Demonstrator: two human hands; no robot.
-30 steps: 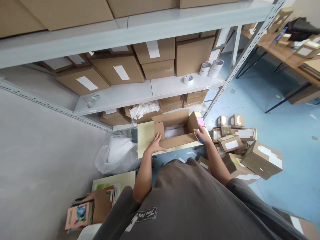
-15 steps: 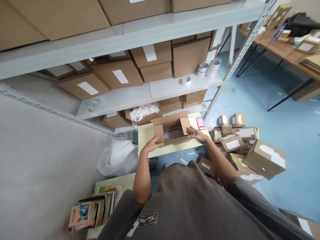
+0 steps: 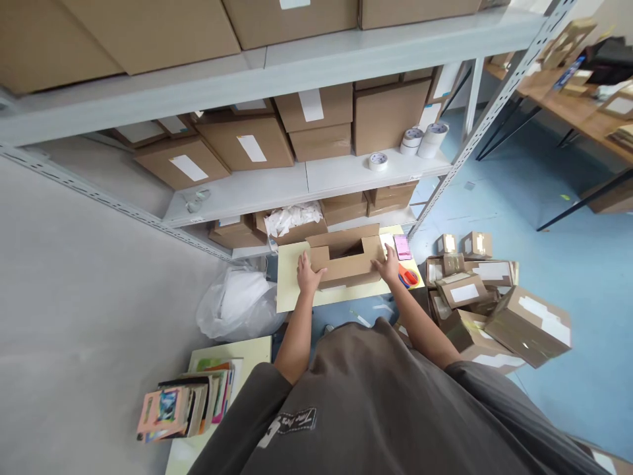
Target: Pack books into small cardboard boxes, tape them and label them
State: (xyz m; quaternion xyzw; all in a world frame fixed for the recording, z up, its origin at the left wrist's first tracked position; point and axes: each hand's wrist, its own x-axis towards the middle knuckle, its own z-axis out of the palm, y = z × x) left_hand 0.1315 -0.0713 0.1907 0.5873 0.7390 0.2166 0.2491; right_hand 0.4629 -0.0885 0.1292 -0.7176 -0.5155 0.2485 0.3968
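A cardboard box (image 3: 349, 267) stands on a pale yellow tabletop (image 3: 291, 290). Its side flaps and near flap are folded in, while the far flap still stands up, leaving a dark gap in the middle. My left hand (image 3: 309, 274) grips the box's left side, thumb on the near flap and fingers along the side. At the opposite end my right hand (image 3: 388, 265) holds the right side in the same way, its thumb against the near flap. What lies inside the box is hidden by the flaps.
A pink-screened phone (image 3: 403, 247) and an orange-and-blue item (image 3: 408, 277) lie right of the box. Behind rises a metal shelf (image 3: 341, 175) with boxes and tape rolls (image 3: 378, 161). Parcels (image 3: 527, 323) are heaped on the floor at right; a plastic bag (image 3: 240, 307) sits at left.
The near flap has been folded inward over the side flaps, covering most of the opening. Both hands have shifted from the flaps to the box's sides. The view has shifted slightly.
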